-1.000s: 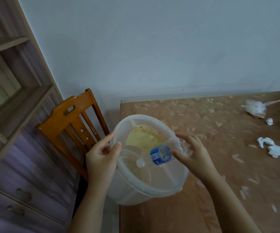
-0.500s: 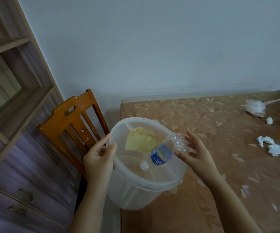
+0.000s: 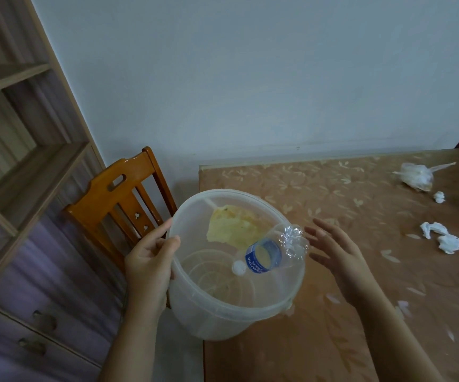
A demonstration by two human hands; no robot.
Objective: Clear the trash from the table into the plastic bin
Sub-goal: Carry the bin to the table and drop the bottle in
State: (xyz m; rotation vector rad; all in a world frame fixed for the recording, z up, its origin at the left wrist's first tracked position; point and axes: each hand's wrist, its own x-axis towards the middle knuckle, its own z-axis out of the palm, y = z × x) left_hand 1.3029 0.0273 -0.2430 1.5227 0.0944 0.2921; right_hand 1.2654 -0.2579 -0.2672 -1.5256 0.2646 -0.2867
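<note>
Bottle dropped into the bin held at the surface's edge.

The bin (image 3: 234, 307) is clamped at its 9 o'clock rim by the left hand (image 3: 151, 260), tilted to catch trash. The bottle (image 3: 273, 250) lies inside at 3 o'clock, cap down; the right hand (image 3: 333, 252) is spread apart, empty. Tissues (image 3: 440, 237) and a bag (image 3: 415, 176) wait on the surface (image 3: 333, 340).

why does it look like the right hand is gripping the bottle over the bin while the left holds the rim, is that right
Not quite. In the head view the right hand is open, fingers spread, clear of the bottle, which tips cap-down into the bin on its own. The rest stands: the left hand holds the rim.
</note>
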